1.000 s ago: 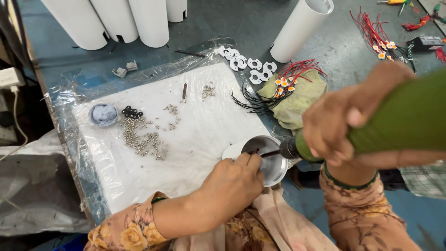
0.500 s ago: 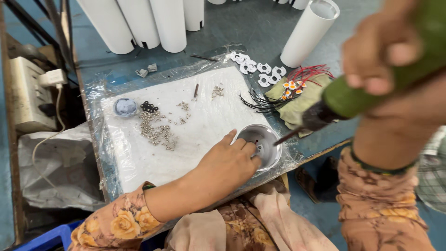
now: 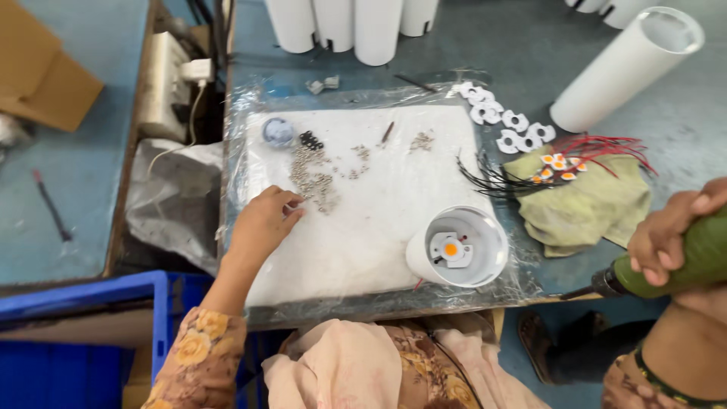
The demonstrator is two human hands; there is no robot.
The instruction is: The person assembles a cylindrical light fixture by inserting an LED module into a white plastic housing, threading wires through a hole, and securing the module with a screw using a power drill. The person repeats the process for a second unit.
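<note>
So we're looking down at a white foam pad [image 3: 379, 227] wrapped in clear plastic, sitting on a grey-blue bench [image 3: 492, 45]. Our left hand [image 3: 261, 220] is out at the pile of small silver screws [image 3: 314, 178] near the pad's upper left, fingertips pinched together right at the edge of the pile; it's too small to say for sure whether there's a screw between them. Our right hand [image 3: 670, 235] is off at the right edge of the view, fingers wrapped tight around a green electric screwdriver [image 3: 666, 265] with its bit pointing left, well apart from the pad. The white round lamp housing [image 3: 457, 246] sits open side up on the pad's lower right corner, with a small orange LED chip on a white plate inside it. Nobody's touching it. Behind it there's a yellowish cloth [image 3: 598, 208] with a bunch of red and black wired LED chips [image 3: 556, 163] on top, a few white plastic brackets [image 3: 503, 121] just beyond that, and white tubes [image 3: 356, 26] standing along the back of the bench, plus one more tube [image 3: 625, 68] lying tilted on the right.
</note>
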